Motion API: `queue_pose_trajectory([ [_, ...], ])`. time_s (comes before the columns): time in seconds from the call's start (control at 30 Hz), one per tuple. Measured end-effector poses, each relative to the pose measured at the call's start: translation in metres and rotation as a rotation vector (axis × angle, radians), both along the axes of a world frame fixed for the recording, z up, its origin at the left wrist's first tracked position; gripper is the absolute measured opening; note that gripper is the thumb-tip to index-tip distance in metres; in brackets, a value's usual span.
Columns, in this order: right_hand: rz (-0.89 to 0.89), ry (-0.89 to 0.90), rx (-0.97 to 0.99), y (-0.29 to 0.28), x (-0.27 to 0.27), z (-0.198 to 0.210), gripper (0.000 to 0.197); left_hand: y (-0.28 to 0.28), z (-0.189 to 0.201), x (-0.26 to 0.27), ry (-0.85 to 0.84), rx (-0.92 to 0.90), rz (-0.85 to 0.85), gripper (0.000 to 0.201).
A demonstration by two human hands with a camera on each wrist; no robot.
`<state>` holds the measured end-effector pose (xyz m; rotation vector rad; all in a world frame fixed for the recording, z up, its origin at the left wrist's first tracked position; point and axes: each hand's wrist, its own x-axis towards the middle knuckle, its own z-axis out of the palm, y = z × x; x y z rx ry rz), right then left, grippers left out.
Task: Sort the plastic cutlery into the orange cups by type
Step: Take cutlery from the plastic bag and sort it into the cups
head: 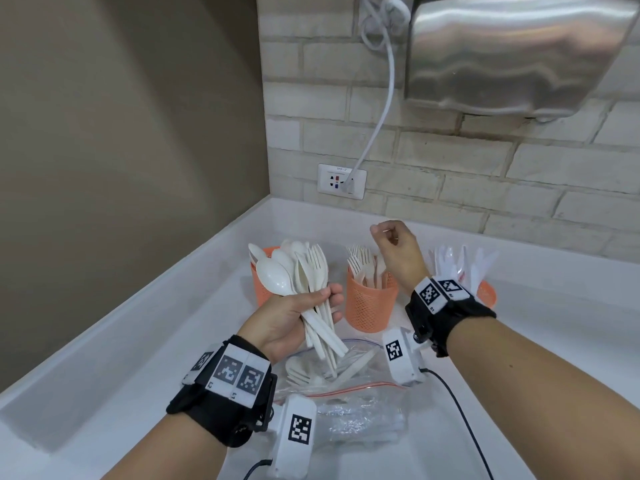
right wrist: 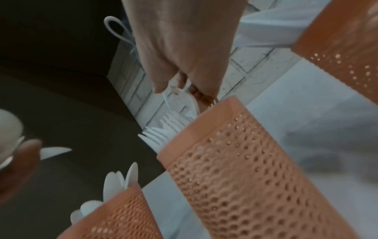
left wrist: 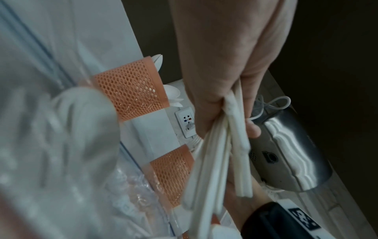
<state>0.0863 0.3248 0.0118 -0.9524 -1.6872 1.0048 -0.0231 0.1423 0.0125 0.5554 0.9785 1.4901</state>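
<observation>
Both hands are up over the white worktop [head: 519, 341]. My left hand [head: 291, 317] has its fingers curled round a mixed bundle of cutlery [head: 311, 296], smooth off-white plastic spoons and forks fanned upward, the handles hanging below the palm. My right hand [head: 398, 254] hovers just above the middle cup [head: 370, 303], fingers loosely curled with the tips drawn together; I can see nothing held in it.

Three orange cups with perforated mesh walls stand in a row toward the worktop's back edge: the left cup [head: 259, 285] holds spoons, the middle one forks, and the right cup [head: 486, 294] holds clear knives, mostly hidden behind my right wrist.

From the left wrist I see only the bundle's slim ridged handles [left wrist: 220, 153] pressed in my grip. Only the head view shows the crinkled clear zip bag [head: 353, 379] below my hands, with a few pieces inside.
</observation>
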Motion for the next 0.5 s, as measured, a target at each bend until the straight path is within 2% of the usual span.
queue_pose_trajectory([
  [0.07, -0.026, -0.081, 0.057, -0.001, 0.0, 0.002, 0.03, 0.0, 0.0, 0.0, -0.007, 0.0, 0.013, 0.044],
  [0.13, -0.061, -0.103, 0.23, -0.009, 0.001, 0.012, 0.033, 0.0, 0.0, 0.001, -0.011, 0.006, 0.037, 0.043],
  [0.23, 0.05, -0.047, 0.43, -0.039, -0.001, 0.036, 0.012, 0.002, 0.003, 0.004, -0.016, 0.013, 0.058, 0.036],
  [0.3, 0.222, -0.088, 0.401, -0.063, -0.003, 0.047, 0.009, 0.004, 0.005, 0.006, 0.011, 0.016, 0.08, 0.024],
  [0.37, 0.352, -0.23, 0.32, -0.082, -0.004, 0.05, 0.012, 0.004, 0.006, 0.008, 0.004, 0.058, 0.1, 0.027],
  [0.43, 0.397, -0.404, 0.25, -0.093, -0.004, 0.048, 0.008, 0.004, 0.007, 0.008, -0.007, 0.101, 0.112, 0.032],
  [0.5, 0.376, -0.498, 0.196, -0.099, -0.003, 0.044, 0.008, 0.003, 0.007, 0.008, 0.012, 0.113, 0.094, 0.031],
])
